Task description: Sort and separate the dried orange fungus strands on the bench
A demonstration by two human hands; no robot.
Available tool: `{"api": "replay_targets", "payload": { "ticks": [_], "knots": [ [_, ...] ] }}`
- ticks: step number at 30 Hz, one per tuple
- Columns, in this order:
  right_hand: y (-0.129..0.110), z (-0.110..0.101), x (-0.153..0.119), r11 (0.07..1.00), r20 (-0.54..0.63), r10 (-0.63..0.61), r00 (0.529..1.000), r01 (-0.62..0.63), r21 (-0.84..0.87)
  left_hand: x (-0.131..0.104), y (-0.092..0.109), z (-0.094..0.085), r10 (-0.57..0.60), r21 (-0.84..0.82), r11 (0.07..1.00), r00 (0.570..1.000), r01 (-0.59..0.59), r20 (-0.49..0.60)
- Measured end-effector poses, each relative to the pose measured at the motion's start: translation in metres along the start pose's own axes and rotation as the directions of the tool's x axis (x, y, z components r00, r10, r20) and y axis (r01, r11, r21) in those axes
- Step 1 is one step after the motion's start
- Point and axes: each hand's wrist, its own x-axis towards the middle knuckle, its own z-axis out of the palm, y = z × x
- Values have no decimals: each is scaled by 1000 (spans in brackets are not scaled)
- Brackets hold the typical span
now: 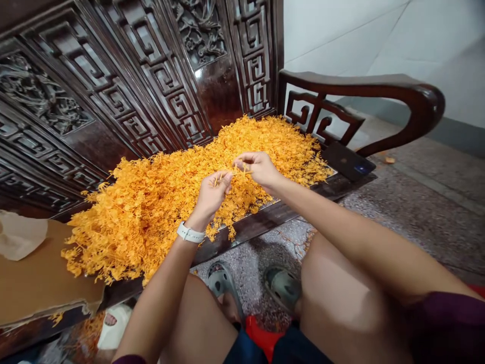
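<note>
A long heap of small orange-yellow branched plastic pieces (151, 192) covers the seat of a carved dark wood bench. Above its front middle, my left hand (214, 191), with a white watch band at the wrist, is closed with thumb and fingers pinching one of these orange pieces. Close beside it on the right, my right hand (258, 168) is also closed, its fingertips pinching an orange piece. The fingertips of both hands nearly meet. Whether they share a single piece is too small to tell.
The bench's curved armrest (379, 88) rises at the right, with a dark phone (348, 161) on the seat end beneath it. Brown cardboard (30, 283) lies at the left. My feet in grey-green clogs (282, 285) rest on the speckled floor, near a red object (261, 336).
</note>
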Motion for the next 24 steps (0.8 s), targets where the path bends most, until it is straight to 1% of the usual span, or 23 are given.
{"api": "replay_targets", "payload": {
  "ticks": [1,2,3,4,5,6,7,9,10,11,12,13,14,15,17,18,19,21,23,24],
  "knots": [
    [1,-6,5,997,-80,59,995,-55,54,-3,1,3,-30,-25,999,1000,30,8],
    [2,-14,11,990,-176,109,978,-92,102,-6,1,5,-58,-45,997,998,59,21],
    [3,-24,18,985,-286,142,948,-107,134,-9,1,6,-81,-60,995,996,83,36],
    [4,-35,24,986,-386,147,911,-103,134,-13,2,6,-99,-70,992,994,102,48],
    [5,-46,29,991,-460,123,879,-88,98,-16,2,4,-108,-81,990,993,112,45],
    [7,-56,32,994,-488,105,867,-88,59,-17,3,2,-111,-95,989,993,113,30],
    [8,-63,34,995,-488,98,867,-99,24,-18,4,-2,-113,-115,987,993,114,9],
    [11,-67,31,983,-425,154,892,-184,-30,-15,6,-11,-129,-166,979,991,122,-29],
    [12,-65,27,973,-386,174,906,-219,-76,-13,7,-16,-141,-189,973,989,132,-39],
    [12,-60,22,963,-348,166,923,-227,-142,-11,7,-19,-155,-205,968,987,143,-44],
    [10,-53,17,956,-294,139,946,-206,-210,-9,6,-22,-167,-211,965,985,153,-47],
    [8,-46,12,952,-214,112,970,-166,-255,-8,6,-23,-170,-206,966,984,155,-55],
    [5,-37,8,957,-106,101,989,-125,-262,-7,5,-24,-158,-185,972,985,142,-71],
    [2,-30,3,967,13,99,995,-93,-236,-7,3,-23,-126,-147,983,988,112,-88],
    [-4,-17,-4,985,234,99,967,-61,-163,-7,2,-19,-2,-27,1000,995,-1,-104],
    [-7,-12,-7,989,304,77,949,-33,-146,-8,2,-18,76,43,996,992,-72,-97],
    [-9,-8,-10,989,342,39,939,12,-147,-8,2,-17,152,110,984,985,-142,-82],
    [-15,-2,-16,973,365,-51,930,128,-190,-5,5,-18,265,204,947,962,-249,-58],
    [-24,4,-25,937,374,-139,917,245,-250,0,8,-22,326,222,927,943,-303,-74],
    [-30,8,-30,913,380,-186,906,303,-274,4,9,-25,348,198,925,933,-325,-95]
  ]
}}
